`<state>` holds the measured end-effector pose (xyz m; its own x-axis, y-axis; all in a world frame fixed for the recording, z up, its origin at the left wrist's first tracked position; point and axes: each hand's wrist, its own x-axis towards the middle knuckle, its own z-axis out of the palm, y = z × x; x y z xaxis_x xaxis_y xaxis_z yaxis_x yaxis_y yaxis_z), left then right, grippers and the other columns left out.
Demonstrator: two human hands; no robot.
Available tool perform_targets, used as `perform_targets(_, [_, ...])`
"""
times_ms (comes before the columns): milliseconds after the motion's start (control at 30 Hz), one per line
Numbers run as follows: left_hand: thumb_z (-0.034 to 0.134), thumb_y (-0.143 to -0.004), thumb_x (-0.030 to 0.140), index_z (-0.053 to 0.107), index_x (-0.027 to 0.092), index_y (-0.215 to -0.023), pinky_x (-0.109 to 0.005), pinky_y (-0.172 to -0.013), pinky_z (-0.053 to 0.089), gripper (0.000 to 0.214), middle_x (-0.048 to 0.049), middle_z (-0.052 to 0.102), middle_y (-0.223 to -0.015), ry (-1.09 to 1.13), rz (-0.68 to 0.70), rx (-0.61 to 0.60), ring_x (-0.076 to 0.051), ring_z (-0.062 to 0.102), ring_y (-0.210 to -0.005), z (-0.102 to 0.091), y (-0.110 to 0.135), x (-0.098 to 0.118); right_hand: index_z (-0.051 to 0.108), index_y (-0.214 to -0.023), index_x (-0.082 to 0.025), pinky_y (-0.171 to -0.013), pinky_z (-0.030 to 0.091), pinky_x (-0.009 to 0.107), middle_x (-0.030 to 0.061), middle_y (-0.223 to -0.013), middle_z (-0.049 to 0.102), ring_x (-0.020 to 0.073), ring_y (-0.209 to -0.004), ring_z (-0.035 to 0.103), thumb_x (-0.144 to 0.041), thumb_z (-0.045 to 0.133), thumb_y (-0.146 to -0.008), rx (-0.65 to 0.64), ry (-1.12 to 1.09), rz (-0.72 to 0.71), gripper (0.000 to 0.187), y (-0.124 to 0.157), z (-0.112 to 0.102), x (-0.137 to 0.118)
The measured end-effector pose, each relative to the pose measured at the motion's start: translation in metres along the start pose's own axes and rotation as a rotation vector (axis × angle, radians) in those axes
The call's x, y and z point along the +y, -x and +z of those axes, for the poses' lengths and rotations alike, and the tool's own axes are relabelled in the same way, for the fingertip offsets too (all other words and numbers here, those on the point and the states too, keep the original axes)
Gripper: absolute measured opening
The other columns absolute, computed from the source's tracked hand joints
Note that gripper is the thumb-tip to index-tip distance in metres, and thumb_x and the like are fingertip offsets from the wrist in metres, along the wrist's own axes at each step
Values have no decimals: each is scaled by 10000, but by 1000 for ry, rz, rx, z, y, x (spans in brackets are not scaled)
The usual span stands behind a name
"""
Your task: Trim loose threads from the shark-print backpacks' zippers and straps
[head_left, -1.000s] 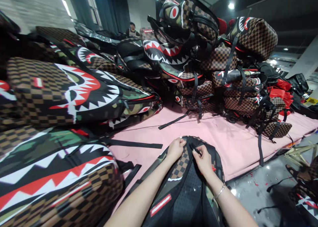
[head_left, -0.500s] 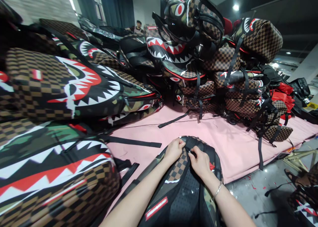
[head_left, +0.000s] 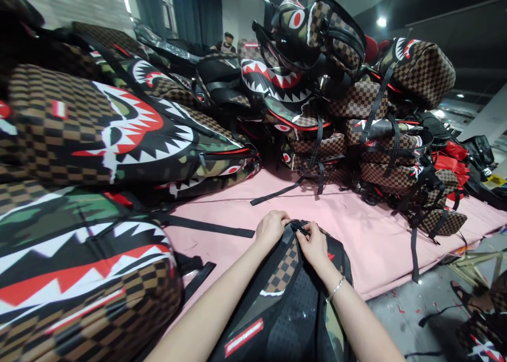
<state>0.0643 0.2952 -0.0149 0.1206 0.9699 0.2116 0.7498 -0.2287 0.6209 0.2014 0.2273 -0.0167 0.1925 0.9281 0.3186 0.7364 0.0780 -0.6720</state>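
A backpack (head_left: pixel 291 298) with brown checks, camouflage and a black mesh back lies in front of me, partly over the edge of the pink-covered table (head_left: pixel 368 235). My left hand (head_left: pixel 270 229) is closed on the top edge of the backpack. My right hand (head_left: pixel 315 244) pinches a small black zipper pull (head_left: pixel 300 228) at the top of the bag, right beside the left hand. A thin bracelet sits on my right wrist.
Piles of shark-mouth backpacks (head_left: pixel 103 135) crowd the left side, and a tall stack (head_left: pixel 336 87) rises at the back of the table. Loose black straps (head_left: pixel 209 226) lie on the pink cover. A person (head_left: pixel 227 43) is far behind. Grey floor (head_left: pixel 412 309) with scraps lies to the right.
My right hand has slid the zipper pull leftward along the top of the backpack until it meets my left hand. The view has shifted slightly.
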Motion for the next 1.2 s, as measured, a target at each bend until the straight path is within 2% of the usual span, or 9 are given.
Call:
perform_targets(67, [512, -780, 253, 634, 204, -750, -269, -713, 435, 136, -51, 660, -855, -25, 4, 0, -201, 605, -835, 1, -1, 1, 556, -871, -221, -619, 418, 257, 8, -770, 654, 178, -686, 618, -298, 555, -765, -25, 84, -32, 131, -2, 1, -2])
perform_targets(200, [390, -847, 242, 588, 163, -847, -290, -700, 426, 212, -95, 654, -871, -52, -39, 44, -218, 609, -848, 4, 5, -2, 560, -892, -228, -635, 395, 254, 18, -792, 666, 180, -716, 622, -271, 509, -812, -88, 291, -141, 103, -2, 0, -5])
perform_targets(333, [367, -858, 264, 556, 182, -844, -290, -672, 418, 206, -75, 658, -868, -56, -62, 61, -220, 614, -839, 9, 9, -5, 536, -940, -223, -630, 385, 244, 19, -808, 670, 175, -739, 624, -279, 488, -837, -109, 419, -199, 127, -2, 0, -5])
perform_targets(467, [358, -857, 262, 537, 203, -827, -286, -654, 406, 191, -48, 660, -876, -55, -73, 75, -214, 614, -836, 11, 10, -5, 525, -943, -226, -614, 377, 239, 12, -814, 672, 172, -744, 628, -271, 490, -836, -124, 447, -242, 122, -4, 1, -5])
perform_targets(800, [367, -841, 269, 537, 216, -803, -281, -649, 403, 182, -48, 659, -857, -19, -84, 105, -208, 610, -824, 14, 9, -6, 521, -954, -231, -621, 389, 238, 11, -825, 672, 172, -744, 630, -276, 485, -834, -138, 405, -268, 133, -5, -1, -2])
perform_targets(1033, [387, -801, 277, 544, 219, -771, -286, -688, 435, 169, -49, 668, -847, 84, -91, 127, -209, 619, -821, 16, 9, -6, 557, -916, -235, -638, 408, 252, 15, -800, 670, 185, -735, 628, -274, 499, -823, -139, 320, -219, 115, -7, 4, -2])
perform_targets(1133, [318, -822, 332, 549, 196, -813, -278, -678, 462, 269, -59, 677, -815, 152, -124, 145, -193, 631, -761, 5, 5, -1, 557, -902, -234, -639, 420, 246, 4, -802, 666, 172, -726, 626, -293, 491, -830, -116, 274, -181, 114, -3, 0, -4])
perform_targets(1200, [245, -839, 397, 562, 184, -773, -267, -655, 477, 387, -57, 683, -762, 196, -101, 112, -182, 637, -706, -10, 4, 1, 545, -914, -224, -633, 431, 232, 1, -827, 659, 152, -722, 622, -317, 479, -836, -77, 127, -144, 138, 7, -13, 0])
